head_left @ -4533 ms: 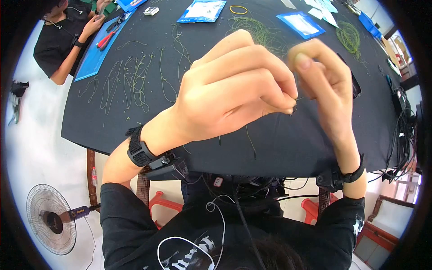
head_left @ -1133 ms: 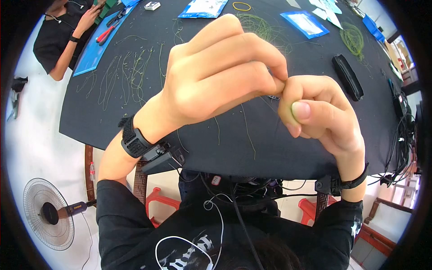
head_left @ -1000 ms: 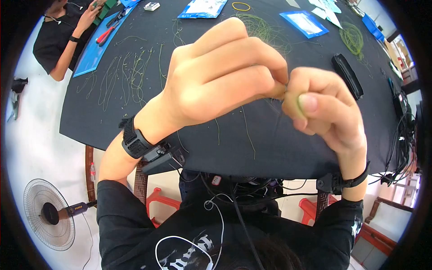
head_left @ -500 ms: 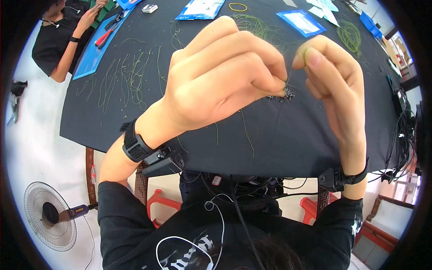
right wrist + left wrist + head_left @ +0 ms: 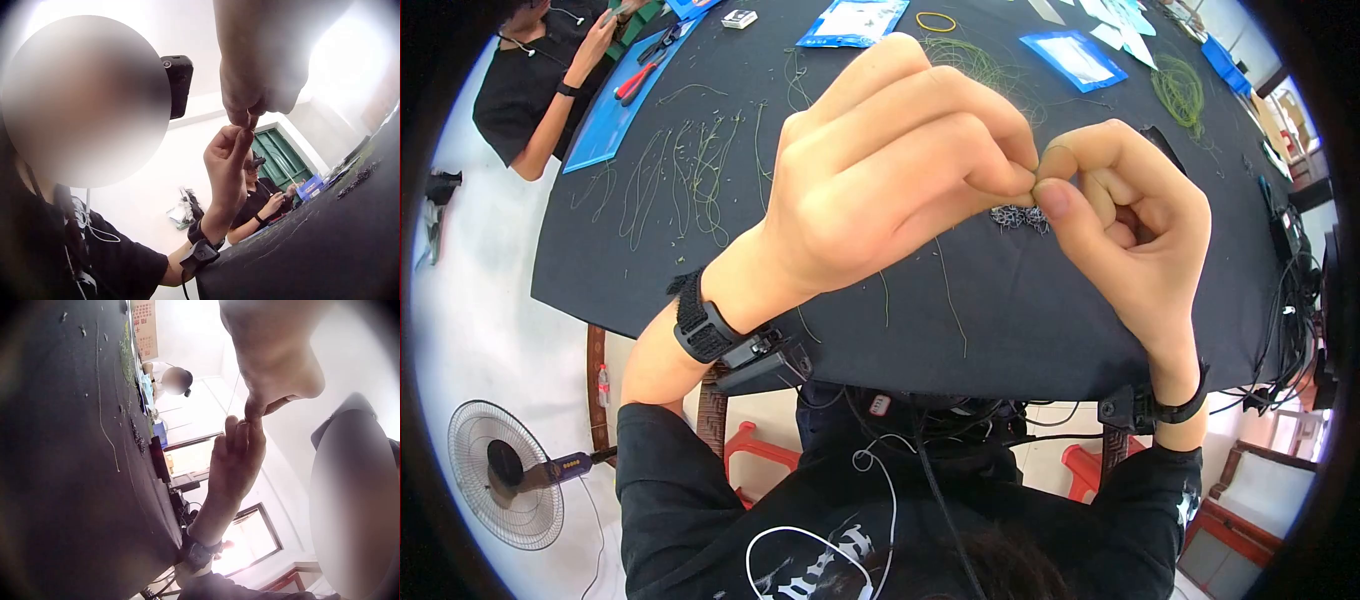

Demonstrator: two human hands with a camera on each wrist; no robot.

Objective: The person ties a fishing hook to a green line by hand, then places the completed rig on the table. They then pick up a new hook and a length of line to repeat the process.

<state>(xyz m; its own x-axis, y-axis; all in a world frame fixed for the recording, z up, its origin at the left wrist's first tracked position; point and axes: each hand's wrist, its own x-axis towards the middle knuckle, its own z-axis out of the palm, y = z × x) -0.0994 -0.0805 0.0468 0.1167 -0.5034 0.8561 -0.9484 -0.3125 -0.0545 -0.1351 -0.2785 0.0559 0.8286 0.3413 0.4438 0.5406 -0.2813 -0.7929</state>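
Note:
In the head view the left hand (image 5: 880, 185), back upward, pinches thumb and forefinger together at the tips. The right hand (image 5: 1140, 225) meets it there, its thumb and forefinger pinched and its other fingers curled. A very thin thread (image 5: 234, 394) shows beside the meeting fingertips in the left wrist view; its ends are hard to make out. Anything smaller between the tips is hidden. In the right wrist view the left hand (image 5: 225, 169) points up to the right hand (image 5: 262, 75). Behind the fingertips, a pile of small dark pieces (image 5: 1022, 219) lies on the black table (image 5: 880, 350).
Loose green threads (image 5: 700, 180) lie at the table's left, with coils (image 5: 1180, 90) farther back. Blue-edged packets (image 5: 1075, 60), a yellow band (image 5: 936, 21) and red-handled pliers (image 5: 635, 85) lie on the far side. Another person (image 5: 525, 100) sits at the far left.
Half a second ago the right hand was higher, apart from the left, with a thin line between them. It has come down and left, and the fingertips now meet. The left hand has barely moved.

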